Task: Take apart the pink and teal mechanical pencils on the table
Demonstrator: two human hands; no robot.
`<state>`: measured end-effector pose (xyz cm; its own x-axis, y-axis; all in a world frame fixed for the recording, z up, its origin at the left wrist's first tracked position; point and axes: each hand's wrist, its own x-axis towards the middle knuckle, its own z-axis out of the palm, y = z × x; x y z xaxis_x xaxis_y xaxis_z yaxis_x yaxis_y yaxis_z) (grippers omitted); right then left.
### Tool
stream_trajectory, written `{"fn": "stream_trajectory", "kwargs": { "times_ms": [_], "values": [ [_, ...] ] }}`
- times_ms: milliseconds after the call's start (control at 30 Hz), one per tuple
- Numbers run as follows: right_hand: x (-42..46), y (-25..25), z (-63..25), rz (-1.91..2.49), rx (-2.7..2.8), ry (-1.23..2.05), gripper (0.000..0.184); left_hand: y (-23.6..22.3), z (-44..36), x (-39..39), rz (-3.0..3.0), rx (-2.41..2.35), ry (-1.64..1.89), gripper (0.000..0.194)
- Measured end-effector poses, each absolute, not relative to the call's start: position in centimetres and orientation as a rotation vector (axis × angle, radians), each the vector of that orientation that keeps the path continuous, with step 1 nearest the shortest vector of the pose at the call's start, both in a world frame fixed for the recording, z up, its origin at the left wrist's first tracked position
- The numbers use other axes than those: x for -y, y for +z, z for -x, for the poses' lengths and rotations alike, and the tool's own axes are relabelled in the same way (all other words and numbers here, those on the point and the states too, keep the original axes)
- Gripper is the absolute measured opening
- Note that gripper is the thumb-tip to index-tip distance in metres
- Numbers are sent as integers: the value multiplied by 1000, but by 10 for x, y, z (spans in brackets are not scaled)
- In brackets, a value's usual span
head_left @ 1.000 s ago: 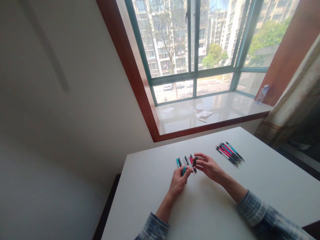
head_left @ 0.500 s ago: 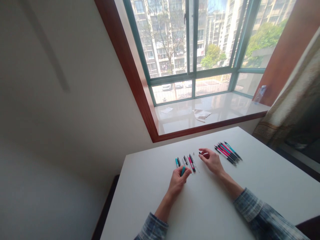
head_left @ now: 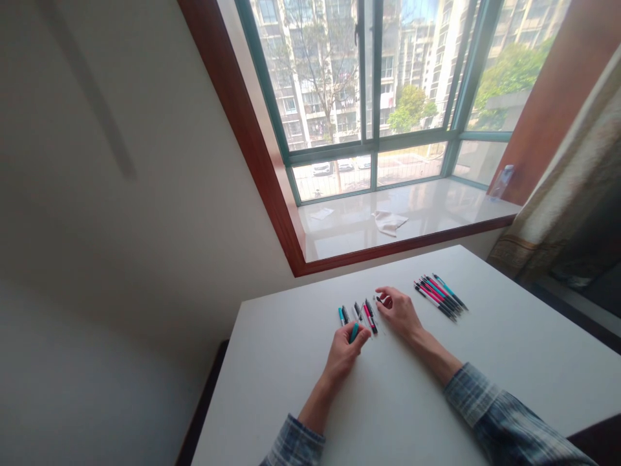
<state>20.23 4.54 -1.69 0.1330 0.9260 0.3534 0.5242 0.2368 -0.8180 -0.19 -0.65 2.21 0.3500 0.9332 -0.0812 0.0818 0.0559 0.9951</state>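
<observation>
My left hand [head_left: 345, 351] is closed on a teal pen barrel [head_left: 354, 332], with a thin pale rod showing above the fingers. Over the far part of the table, my right hand [head_left: 398, 312] has its thumb and fingers curled round a small black pen part [head_left: 379, 299]. A tiny grey piece lies by those fingertips. Between and beyond the hands lie loose pen parts: a teal barrel [head_left: 341, 316], a pink barrel [head_left: 369, 318] and several black pieces [head_left: 346, 314]. The fingers partly hide what each hand holds.
A row of assembled pens [head_left: 440, 296], pink, teal, white and black, lies right of my right hand on the white table [head_left: 291, 362]. Behind the table is a window sill [head_left: 339, 236] with a crumpled cloth [head_left: 389, 223] and a clear bottle [head_left: 502, 182]. A curtain [head_left: 548, 194] hangs at right.
My right hand has moved away from the left hand to the far part of the table, then slightly left, keeping the black part. My left hand has stayed nearly still on the teal barrel.
</observation>
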Motion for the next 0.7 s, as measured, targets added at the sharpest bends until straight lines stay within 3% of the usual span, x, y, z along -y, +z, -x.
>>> {"fn": "stream_trajectory", "kwargs": {
  "times_ms": [700],
  "values": [
    [-49, -16, -200, 1450, 1573, 480, 26, 22, 3, 5, -1356, -1013, 833, 49]
  ]
}}
